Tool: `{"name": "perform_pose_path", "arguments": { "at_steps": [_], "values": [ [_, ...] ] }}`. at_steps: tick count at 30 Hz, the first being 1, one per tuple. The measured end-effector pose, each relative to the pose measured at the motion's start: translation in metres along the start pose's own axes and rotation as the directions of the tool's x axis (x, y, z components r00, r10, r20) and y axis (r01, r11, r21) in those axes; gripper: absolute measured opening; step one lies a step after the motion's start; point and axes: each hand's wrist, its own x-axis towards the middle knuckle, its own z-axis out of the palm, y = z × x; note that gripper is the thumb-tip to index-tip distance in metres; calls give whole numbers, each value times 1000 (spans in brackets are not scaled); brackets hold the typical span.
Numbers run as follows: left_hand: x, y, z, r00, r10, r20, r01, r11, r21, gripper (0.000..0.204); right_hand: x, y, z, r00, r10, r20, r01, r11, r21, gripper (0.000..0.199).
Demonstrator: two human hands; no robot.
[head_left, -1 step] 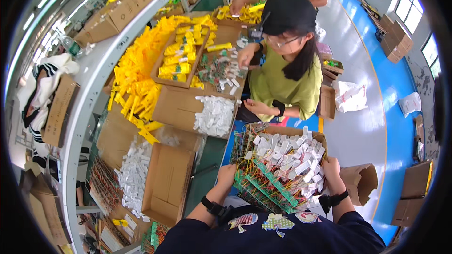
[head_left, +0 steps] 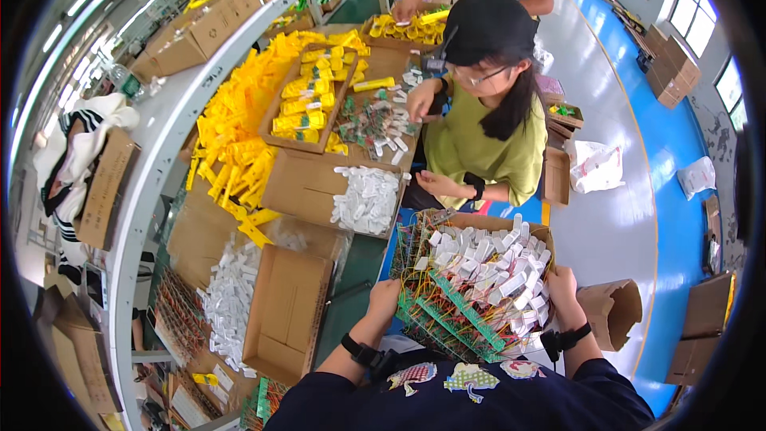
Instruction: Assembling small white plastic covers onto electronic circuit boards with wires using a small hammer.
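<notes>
In front of my body I hold a cardboard box (head_left: 543, 235) between both hands. Green circuit boards (head_left: 465, 311) with red and yellow wires fill its left and near side, and small white plastic housings (head_left: 499, 259) are heaped over the rest. My left hand (head_left: 384, 301) grips the box's left side, where boards and wires stick out. Curled round the right side is my right hand (head_left: 563, 286). The fingertips of both hands are partly hidden. Each wrist wears a black band.
Left of me, the bench holds an open cardboard tray (head_left: 288, 303), a pile of white housings (head_left: 229, 299) and heaped yellow plastic parts (head_left: 239, 120). A co-worker in a green top (head_left: 483, 144) sits just ahead. An open carton (head_left: 610, 313) stands on the floor to the right.
The view has shifted very slightly. The co-worker's head and upper hand have moved a little; my hands and the box stay in place.
</notes>
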Motion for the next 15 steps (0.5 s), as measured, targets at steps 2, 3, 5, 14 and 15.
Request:
{"name": "perform_pose_path", "arguments": {
  "at_steps": [2,3,5,14,15],
  "values": [
    [1,-2,-9,999,36,-32,-35,999,38,37,6,-6,1,996,-60,-58,60,998,-12,26],
    [-2,17,-13,999,39,-38,-40,999,-20,37,7,-14,-2,997,-61,-45,62,998,11,27],
    [0,31,-30,996,73,-41,-78,988,-133,38,6,-47,-8,991,-106,-76,107,994,14,27],
    [-37,175,-154,975,155,-162,-218,824,-524,28,31,-242,-45,842,-524,-130,539,829,149,30],
    [-35,178,-173,963,169,-209,-258,805,-535,27,30,-267,-53,829,-552,-85,558,813,163,29]
  ]
}}
